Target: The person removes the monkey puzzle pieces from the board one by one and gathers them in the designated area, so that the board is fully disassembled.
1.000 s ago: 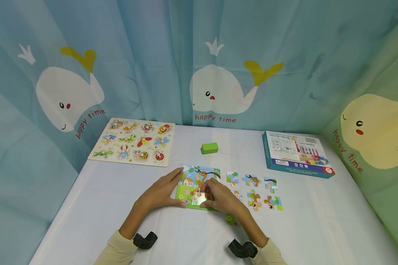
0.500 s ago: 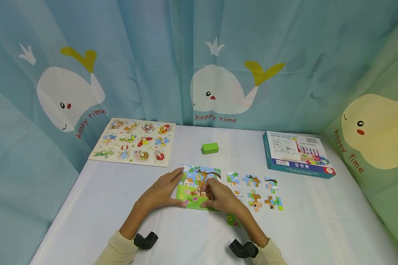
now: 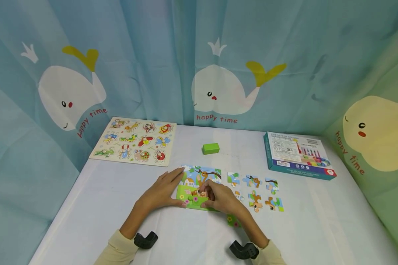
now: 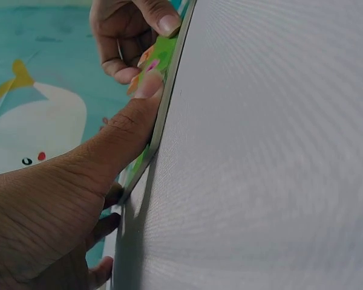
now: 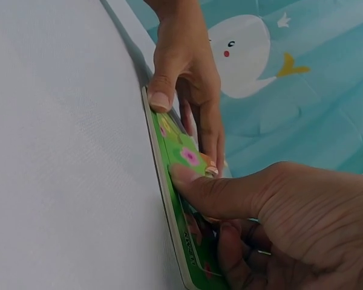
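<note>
A jigsaw puzzle board point(image 3: 182, 189) with a cartoon monkey scene lies on the white table. My left hand point(image 3: 160, 191) rests along its left side, fingers extended towards the upper corner and thumb on the lower edge. In the right wrist view, that thumb presses on the board's corner. My right hand point(image 3: 222, 197) pinches a green puzzle piece point(image 5: 187, 155) with a pink flower, over the board's lower middle. Its thumb point(image 5: 196, 187) lies at the piece's lower edge, and the curled fingers hide part of the board.
Several loose puzzle pieces point(image 3: 254, 200) lie right of the board, some partly behind the right forearm. A green block point(image 3: 210, 148) stands behind it. An insect peg puzzle point(image 3: 136, 141) lies back left, and a boxed set point(image 3: 296, 154) back right. A whale-print curtain point(image 3: 172, 55) hangs behind.
The flower piece, shiny with glare one second ago, has tipped so that its green face shows, lower on the board. Both hands have stayed almost in place.
</note>
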The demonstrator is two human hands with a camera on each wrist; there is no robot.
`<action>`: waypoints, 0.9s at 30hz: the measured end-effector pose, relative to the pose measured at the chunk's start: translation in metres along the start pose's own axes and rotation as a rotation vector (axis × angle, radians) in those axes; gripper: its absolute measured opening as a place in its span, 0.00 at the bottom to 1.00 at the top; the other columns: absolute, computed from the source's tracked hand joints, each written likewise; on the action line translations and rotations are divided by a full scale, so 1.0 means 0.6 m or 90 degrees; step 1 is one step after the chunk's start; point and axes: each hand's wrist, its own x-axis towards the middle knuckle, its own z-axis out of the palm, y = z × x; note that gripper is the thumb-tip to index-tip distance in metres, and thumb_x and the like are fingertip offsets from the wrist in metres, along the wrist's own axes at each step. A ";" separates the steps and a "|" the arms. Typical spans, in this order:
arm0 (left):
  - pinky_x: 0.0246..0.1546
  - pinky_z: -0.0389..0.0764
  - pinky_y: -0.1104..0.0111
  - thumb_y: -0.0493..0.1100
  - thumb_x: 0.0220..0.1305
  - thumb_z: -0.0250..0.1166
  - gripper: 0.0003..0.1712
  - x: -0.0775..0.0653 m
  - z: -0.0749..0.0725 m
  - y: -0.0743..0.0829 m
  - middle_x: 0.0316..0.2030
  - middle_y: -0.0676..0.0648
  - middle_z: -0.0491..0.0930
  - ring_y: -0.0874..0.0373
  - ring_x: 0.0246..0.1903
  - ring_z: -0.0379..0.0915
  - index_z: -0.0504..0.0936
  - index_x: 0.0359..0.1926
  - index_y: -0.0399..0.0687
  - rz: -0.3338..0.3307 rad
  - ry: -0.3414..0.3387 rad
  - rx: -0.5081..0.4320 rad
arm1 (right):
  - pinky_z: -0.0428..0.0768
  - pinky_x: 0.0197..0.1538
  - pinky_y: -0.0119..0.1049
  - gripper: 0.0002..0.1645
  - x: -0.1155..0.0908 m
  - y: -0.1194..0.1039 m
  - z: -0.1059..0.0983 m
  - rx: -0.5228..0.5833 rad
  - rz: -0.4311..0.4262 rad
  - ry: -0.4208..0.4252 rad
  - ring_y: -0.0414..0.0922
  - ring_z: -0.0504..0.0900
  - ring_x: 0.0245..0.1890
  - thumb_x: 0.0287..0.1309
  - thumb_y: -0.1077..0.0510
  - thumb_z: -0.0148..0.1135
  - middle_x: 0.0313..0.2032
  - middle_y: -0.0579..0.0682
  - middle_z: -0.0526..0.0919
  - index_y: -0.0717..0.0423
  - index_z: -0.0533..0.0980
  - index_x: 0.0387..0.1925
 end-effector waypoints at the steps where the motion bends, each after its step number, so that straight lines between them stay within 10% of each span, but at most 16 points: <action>1: 0.72 0.54 0.48 0.70 0.47 0.71 0.63 0.000 0.000 0.000 0.75 0.40 0.53 0.43 0.75 0.48 0.58 0.73 0.35 -0.002 -0.003 0.002 | 0.71 0.29 0.27 0.22 0.000 0.000 0.000 0.004 0.000 -0.001 0.31 0.69 0.24 0.49 0.54 0.75 0.28 0.43 0.76 0.52 0.75 0.43; 27: 0.71 0.54 0.47 0.70 0.49 0.70 0.63 0.002 0.001 -0.003 0.76 0.40 0.51 0.40 0.74 0.47 0.57 0.73 0.34 0.006 -0.014 0.012 | 0.74 0.30 0.29 0.07 -0.002 0.005 -0.001 0.073 0.019 0.005 0.31 0.74 0.25 0.66 0.56 0.60 0.29 0.44 0.80 0.54 0.78 0.42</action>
